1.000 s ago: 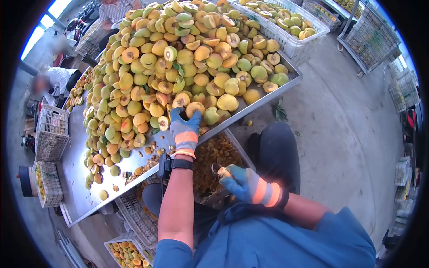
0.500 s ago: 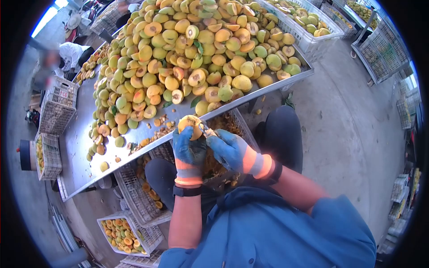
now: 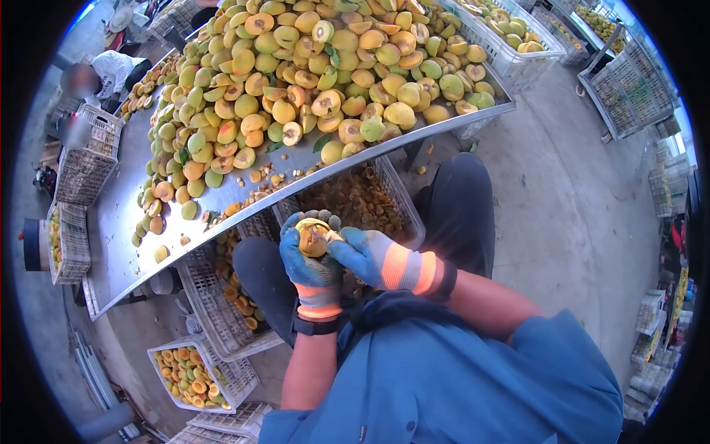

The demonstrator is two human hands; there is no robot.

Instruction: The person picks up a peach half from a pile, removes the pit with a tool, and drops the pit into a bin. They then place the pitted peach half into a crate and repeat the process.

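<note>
A cut yellow fruit (image 3: 313, 240) sits in my left hand (image 3: 309, 265), its gloved fingers wrapped round it, the brownish inside facing up. My right hand (image 3: 370, 256), also gloved, is closed beside the fruit, its fingertips at the fruit's right edge; a small pale piece shows there, and what the fingers hold is mostly hidden. Both hands are above my lap, just in front of the metal table (image 3: 296, 177). On the table lies a large heap of green and yellow fruit (image 3: 296, 81), many of them halved.
Beneath the table edge is a crate of brown scraps (image 3: 403, 200). White crates of fruit halves (image 3: 244, 381) stand at lower left, more crates (image 3: 80, 177) at far left. A person (image 3: 111, 74) bends at upper left. A crate rack (image 3: 636, 89) stands at upper right.
Both hands have moved slightly down, away from the table edge. The fruit is turned, with its inside now showing. The metal tool seen earlier between the hands is no longer visible.
</note>
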